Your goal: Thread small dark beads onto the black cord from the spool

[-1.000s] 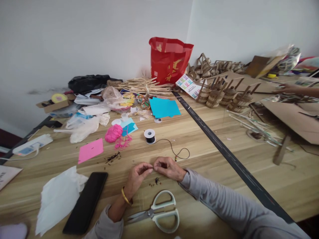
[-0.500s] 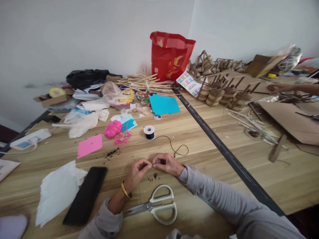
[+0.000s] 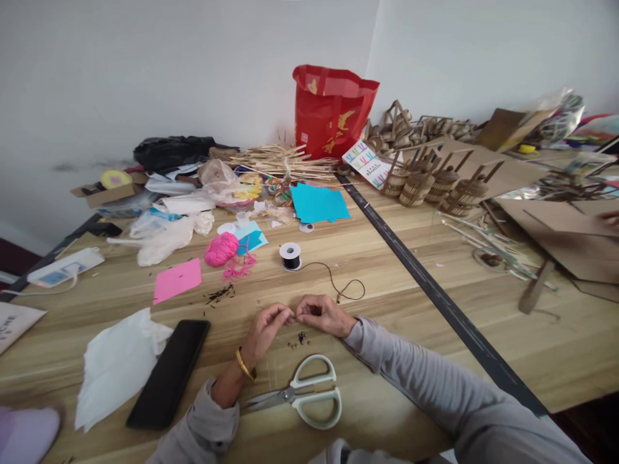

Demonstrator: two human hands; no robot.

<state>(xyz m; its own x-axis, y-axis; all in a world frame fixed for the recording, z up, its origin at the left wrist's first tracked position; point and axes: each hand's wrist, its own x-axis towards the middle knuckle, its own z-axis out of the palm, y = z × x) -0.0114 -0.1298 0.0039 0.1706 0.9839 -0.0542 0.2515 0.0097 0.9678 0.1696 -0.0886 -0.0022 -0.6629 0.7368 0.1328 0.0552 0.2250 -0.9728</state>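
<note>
My left hand point(image 3: 265, 328), with a gold bracelet at the wrist, is closed in a pinch, and its fingertips meet those of my right hand point(image 3: 322, 314), also pinched. What lies between them is too small to make out. Just below the fingertips sit small dark and brown beads point(image 3: 302, 338). From the spool of black cord point(image 3: 290, 256), a thin cord runs right and ends in a loop point(image 3: 356, 290) with small beads on it, beyond my right hand. White-handled scissors point(image 3: 314, 392) lie partly open nearer to me.
A black phone point(image 3: 169, 374) and white tissue point(image 3: 118, 367) lie left, below pink paper point(image 3: 177, 280) and pink yarn point(image 3: 221, 249). A red bag point(image 3: 333, 113) stands at the back. Small woven baskets point(image 3: 416, 187) and cardboard point(image 3: 565, 235) are at right, with another person's fingers at the edge.
My hands stay fingertip to fingertip, with the left fingers slightly shifted. The other person's hand has moved from above the cardboard to the right edge. The view has shifted slightly.
</note>
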